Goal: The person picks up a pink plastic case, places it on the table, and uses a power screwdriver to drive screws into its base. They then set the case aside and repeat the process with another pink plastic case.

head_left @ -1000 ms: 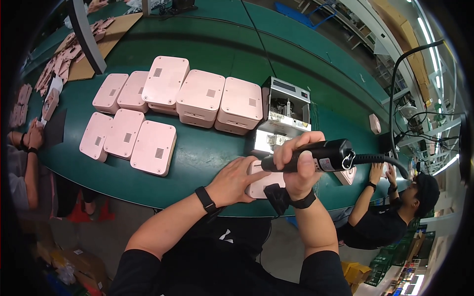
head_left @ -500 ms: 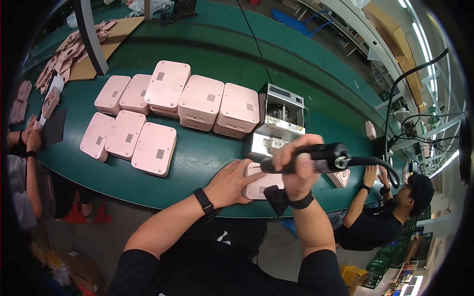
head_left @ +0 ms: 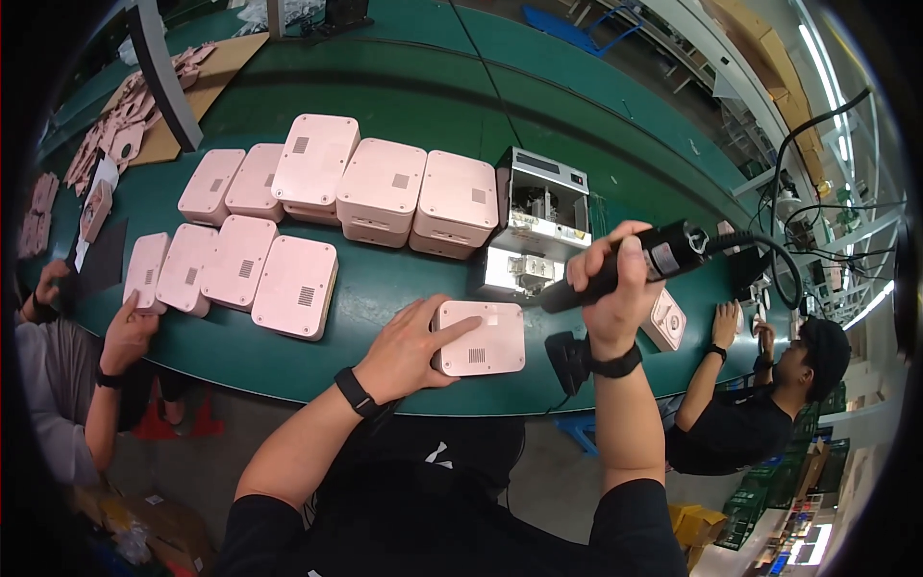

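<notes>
A pale pink square plastic case [head_left: 500, 358] lies on the green bench in front of me, its vent slots and corner screw holes facing up. My left hand [head_left: 411, 338] steadies it from the left side, with the forefinger stretched over its top. In my right hand [head_left: 623, 288] is a black corded electric screwdriver [head_left: 668, 252], held tilted in the air to the right of the case, its tip apart from it. Just beyond sits a screw feeder [head_left: 546, 207], a metal box with an open front and exposed mechanism.
Several pink cases [head_left: 381, 183], some stacked, line the bench [head_left: 385, 288] to the left and behind. A co-worker's hand [head_left: 130, 332] touches the leftmost case. An open pink shell [head_left: 665, 322] lies right, near another co-worker [head_left: 760, 413]. The screwdriver's cable [head_left: 784, 255] loops at the right.
My right hand has lifted the screwdriver off the case, up and right. The case and my left hand have shifted slightly left. At far left, a co-worker's hand and another case have joined the front row.
</notes>
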The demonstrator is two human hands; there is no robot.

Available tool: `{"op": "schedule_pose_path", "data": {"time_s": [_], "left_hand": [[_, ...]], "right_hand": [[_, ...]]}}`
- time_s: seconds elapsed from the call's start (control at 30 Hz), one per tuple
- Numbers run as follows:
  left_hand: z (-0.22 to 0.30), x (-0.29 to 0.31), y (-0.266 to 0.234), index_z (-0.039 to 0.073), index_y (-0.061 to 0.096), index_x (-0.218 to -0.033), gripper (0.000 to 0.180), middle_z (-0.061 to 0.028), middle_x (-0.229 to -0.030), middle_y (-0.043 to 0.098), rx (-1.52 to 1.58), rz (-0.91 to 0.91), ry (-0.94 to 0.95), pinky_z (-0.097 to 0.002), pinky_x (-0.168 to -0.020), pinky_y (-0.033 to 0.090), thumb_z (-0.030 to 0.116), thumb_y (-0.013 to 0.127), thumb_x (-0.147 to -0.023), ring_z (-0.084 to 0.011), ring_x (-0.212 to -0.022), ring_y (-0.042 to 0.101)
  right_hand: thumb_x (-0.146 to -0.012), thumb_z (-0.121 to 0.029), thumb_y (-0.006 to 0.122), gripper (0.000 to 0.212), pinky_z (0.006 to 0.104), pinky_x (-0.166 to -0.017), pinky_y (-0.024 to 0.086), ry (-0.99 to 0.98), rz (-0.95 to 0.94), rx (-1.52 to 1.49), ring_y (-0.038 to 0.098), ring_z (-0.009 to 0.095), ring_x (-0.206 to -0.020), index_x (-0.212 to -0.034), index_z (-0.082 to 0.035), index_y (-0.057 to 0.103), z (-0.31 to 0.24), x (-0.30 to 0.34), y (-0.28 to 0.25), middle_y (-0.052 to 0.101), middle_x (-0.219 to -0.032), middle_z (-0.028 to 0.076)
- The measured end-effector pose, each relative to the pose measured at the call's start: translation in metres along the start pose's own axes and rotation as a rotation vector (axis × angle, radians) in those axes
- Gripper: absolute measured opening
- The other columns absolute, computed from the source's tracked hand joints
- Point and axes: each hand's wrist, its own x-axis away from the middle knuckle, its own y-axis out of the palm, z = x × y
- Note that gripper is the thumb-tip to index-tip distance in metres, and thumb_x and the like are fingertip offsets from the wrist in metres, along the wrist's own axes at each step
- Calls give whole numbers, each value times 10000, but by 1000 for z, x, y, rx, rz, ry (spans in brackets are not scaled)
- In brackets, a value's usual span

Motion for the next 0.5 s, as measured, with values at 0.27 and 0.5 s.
{"op": "schedule_pose_path", "data": {"time_s": [0.27,0.5], "left_hand": [[0,-1,3,256,545,-1387,831,-176,-1358,428,118,-28,-47,-456,-1042,438,189,867,-623,-391,-1219,506],[15,-9,14,254,539,-1393,846,-161,-1366,429,114,-49,-25,-456,-1042,441,167,871,-620,-377,-1240,501]], "right_hand": [[-940,-377,580,361,336,-526,444,18,-90,-47,486,166,-505,-1058,-75,419,-23,54,-7,512,-683,76],[-876,-355,694,483,337,-565,463,8,-67,-59,483,168,-554,-1088,-57,379,-30,71,-21,525,-709,100]]}}
